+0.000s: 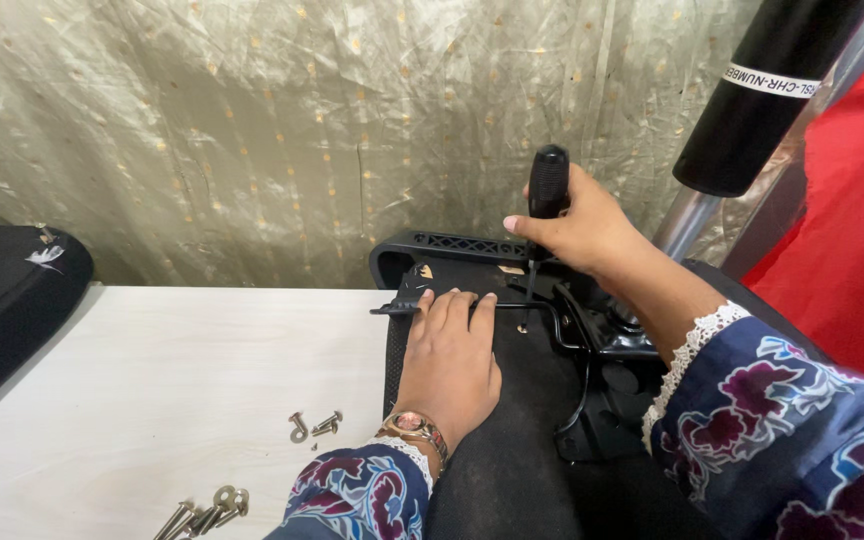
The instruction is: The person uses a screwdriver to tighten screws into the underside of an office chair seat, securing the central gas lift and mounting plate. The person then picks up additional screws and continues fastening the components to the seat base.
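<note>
At center frame, the black chair mechanism (592, 340) is lying on the upturned seat (512, 440). The right hand (587, 232) is gripping a screwdriver (548, 185) closed-fisted and should be keeping it vertical; the left hand (449, 360) is pressing flat, fingers spread. Loose bolts (314, 426) are lying lower left.

chair base (512, 420) on table (152, 380), bolts (314, 426) left of it, curtain (302, 130) behind
</note>
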